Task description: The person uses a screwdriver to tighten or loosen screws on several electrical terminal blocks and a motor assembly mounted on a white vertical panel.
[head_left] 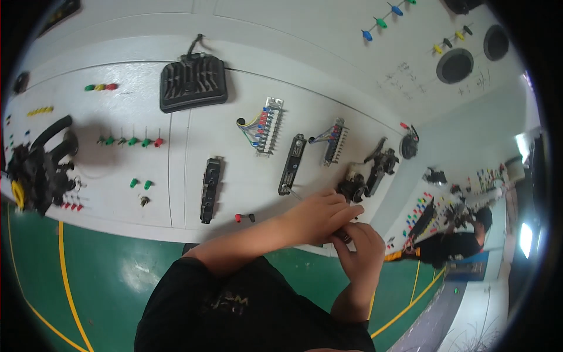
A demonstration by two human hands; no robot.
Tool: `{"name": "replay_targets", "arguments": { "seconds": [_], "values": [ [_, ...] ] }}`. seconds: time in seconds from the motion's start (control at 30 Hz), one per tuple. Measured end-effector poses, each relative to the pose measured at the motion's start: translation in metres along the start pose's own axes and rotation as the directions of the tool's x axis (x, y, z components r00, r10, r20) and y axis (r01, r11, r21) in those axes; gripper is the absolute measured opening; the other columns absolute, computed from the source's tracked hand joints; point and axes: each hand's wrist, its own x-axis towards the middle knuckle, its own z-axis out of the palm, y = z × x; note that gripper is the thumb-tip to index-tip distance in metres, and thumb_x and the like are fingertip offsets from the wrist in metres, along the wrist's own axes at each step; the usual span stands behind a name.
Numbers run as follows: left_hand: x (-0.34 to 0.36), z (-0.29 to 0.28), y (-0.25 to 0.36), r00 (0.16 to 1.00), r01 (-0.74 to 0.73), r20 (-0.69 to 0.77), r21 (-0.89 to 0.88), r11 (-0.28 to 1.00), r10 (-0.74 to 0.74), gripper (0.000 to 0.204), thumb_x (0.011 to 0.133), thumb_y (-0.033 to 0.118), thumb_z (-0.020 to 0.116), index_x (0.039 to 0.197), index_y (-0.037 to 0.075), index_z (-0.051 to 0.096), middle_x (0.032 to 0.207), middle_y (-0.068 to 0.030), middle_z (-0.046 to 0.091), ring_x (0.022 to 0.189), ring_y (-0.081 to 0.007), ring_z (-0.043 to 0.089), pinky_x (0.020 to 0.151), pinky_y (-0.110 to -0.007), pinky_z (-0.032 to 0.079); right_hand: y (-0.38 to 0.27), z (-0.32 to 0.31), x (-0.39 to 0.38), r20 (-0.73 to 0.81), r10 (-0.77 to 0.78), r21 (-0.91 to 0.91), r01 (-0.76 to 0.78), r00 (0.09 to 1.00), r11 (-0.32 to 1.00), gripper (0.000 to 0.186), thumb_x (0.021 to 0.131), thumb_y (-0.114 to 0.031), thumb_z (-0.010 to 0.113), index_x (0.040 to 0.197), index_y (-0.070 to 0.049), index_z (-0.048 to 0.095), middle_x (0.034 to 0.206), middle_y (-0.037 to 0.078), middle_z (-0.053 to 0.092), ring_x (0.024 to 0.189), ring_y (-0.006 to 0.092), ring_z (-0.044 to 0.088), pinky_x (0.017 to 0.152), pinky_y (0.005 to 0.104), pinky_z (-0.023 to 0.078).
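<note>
My left hand [322, 218] reaches across to the right, its fingers bent and closed. It meets my right hand [362, 251], also closed, just beyond the front edge of the white panel. Between the fingers shows a small dark piece [341, 235], mostly covered, whose kind I cannot make out. A thin metal rod [295, 194] shows between my left hand and the lower end of a long black strip-shaped unit [291, 165]; whether the hand grips it is hidden. Black mechanical assemblies [353, 185] sit on the panel just beyond my fingers.
The white panel [193, 141] carries two terminal blocks with coloured wires [268, 128] [335, 142], another black strip unit [210, 190], a finned black lamp-like box [193, 83] and red and black sockets [245, 217]. A dark lever assembly [44, 167] stands far left. Another person [451, 245] works at right.
</note>
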Motion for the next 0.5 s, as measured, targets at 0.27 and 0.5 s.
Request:
{"name": "replay_targets", "arguments": {
  "seconds": [0.27,0.5],
  "values": [
    [-0.078,-0.015,-0.049,0.871,0.473,-0.238,0.174,0.864,-0.429,0.033,0.075,0.03,0.082,0.093,0.01,0.061,0.096,-0.0061,0.064,0.079,-0.0271,0.065,0.065,-0.04,0.051,-0.023,0.01,0.003,0.09,0.174,-0.276,-0.143,0.981,0.951,0.023,0.084,-0.013,0.071,0.104,-0.005,0.062,0.08,0.013,0.063,0.064,0.0352,0.059,0.058,0.0437,0.046],
    [-0.068,-0.018,-0.041,0.796,0.529,0.023,0.46,0.713,-0.605,0.03,0.09,0.035,0.066,0.075,0.009,0.063,0.059,-0.0106,0.063,0.054,-0.0317,0.065,0.052,-0.043,0.05,-0.04,0.005,-0.002,0.161,0.395,-0.061,-0.39,0.904,0.919,0.04,0.084,-0.014,0.07,0.115,-0.005,0.045,0.077,0.019,0.062,0.065,0.0415,0.061,0.059,0.0481,0.047]
  ]
}}
